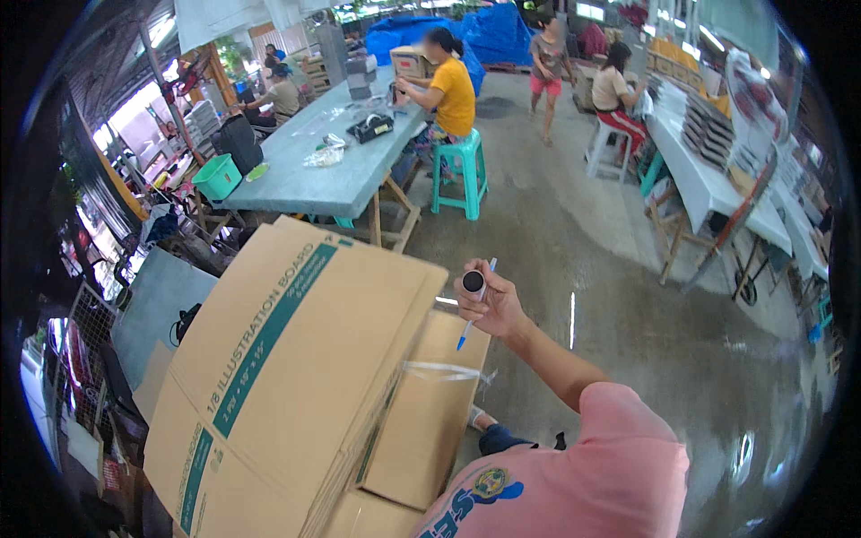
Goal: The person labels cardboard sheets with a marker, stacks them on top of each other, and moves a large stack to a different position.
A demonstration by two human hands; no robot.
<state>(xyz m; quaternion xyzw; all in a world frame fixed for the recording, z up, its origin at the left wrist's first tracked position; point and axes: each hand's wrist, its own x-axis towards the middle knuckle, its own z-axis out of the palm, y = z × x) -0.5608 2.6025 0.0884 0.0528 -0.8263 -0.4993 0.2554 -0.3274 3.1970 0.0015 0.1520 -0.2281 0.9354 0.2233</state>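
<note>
My right hand is closed, raised over the right side of the cardboard boxes. It grips a blue ballpoint pen, tilted with its blue end down, together with a pale cylinder whose round black end faces up; its exact kind is unclear. To the left of the hand lies a stack of flattened cardboard cartons with green printed bands. Just below the hand stands a closed brown box with a white strap round it. My left hand is out of view.
A long grey table holds packets and a black device; a person in yellow sits there on a green stool. Someone walks in the aisle. At right, another person sits by tables with stacked goods. The concrete floor looks wet.
</note>
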